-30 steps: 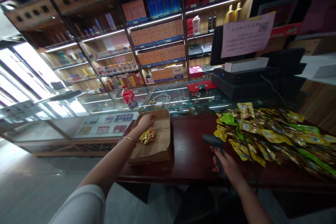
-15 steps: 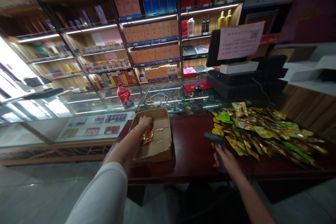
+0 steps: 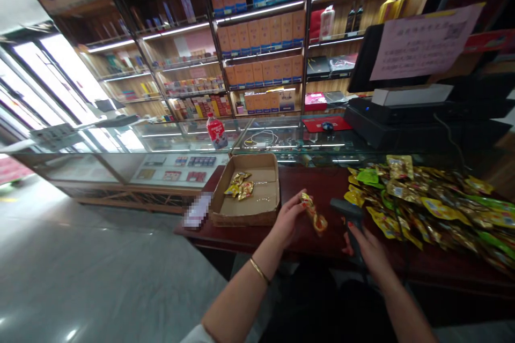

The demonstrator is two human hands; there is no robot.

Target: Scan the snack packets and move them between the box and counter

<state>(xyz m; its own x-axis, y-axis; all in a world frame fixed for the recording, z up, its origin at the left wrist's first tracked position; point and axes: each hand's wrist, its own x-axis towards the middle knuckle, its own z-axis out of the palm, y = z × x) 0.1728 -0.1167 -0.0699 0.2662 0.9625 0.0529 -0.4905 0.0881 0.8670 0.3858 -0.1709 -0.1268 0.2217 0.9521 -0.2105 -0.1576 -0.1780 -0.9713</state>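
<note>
A gold-and-red snack packet [image 3: 313, 215] is pinched in my left hand [image 3: 290, 219], held over the dark red tabletop [image 3: 309, 182]. My right hand [image 3: 364, 241] grips a dark barcode scanner [image 3: 351, 219] by its handle, its head pointing left toward the packet. Left of my hands sits a shallow cardboard box [image 3: 262, 208]. Inside its left half lie several gold packets [image 3: 240, 186]. To the right of the scanner spreads a large pile of gold, yellow and green packets [image 3: 422, 198].
Behind the table runs a glass display counter [image 3: 193, 139] bearing a red-labelled bottle [image 3: 216, 131], a white cable [image 3: 261, 138] and a mouse [image 3: 327, 126] on a red pad. A monitor [image 3: 366, 59] with a paper sheet stands at back right. A blurred-out pale item [image 3: 198, 210] lies left of the box.
My left hand has come out of the box and moved right, now carrying a packet near the scanner. The right hand keeps its grip on the scanner. The view has shifted left.
</note>
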